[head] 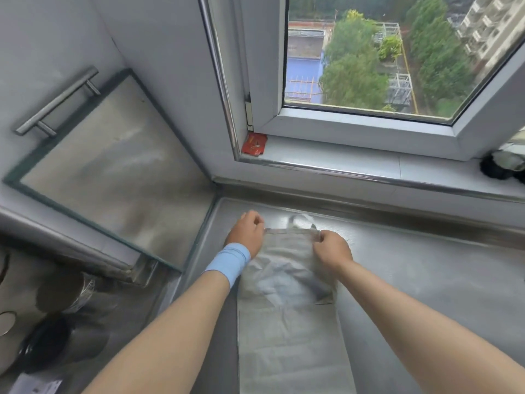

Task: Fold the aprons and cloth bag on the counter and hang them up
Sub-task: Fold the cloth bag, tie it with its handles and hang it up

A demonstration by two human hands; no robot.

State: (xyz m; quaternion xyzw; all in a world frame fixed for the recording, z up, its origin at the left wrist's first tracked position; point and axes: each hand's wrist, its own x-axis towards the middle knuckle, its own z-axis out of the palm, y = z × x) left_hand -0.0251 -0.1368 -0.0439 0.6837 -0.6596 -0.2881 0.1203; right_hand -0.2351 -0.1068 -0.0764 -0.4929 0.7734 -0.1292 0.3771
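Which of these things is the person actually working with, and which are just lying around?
In the job: grey cloth; left hand and right hand, both pinching its far edge; counter beneath.
Lying about: red packet on the window sill; black thing at the sill's right end; cabinet handle.

Two hands, one grey cloth, one red packet, one wristband.

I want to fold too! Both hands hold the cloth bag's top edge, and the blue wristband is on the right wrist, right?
Not quite: the head view shows the blue wristband on the left wrist. The left hand and right hand do both hold the top edge of the cloth bag.
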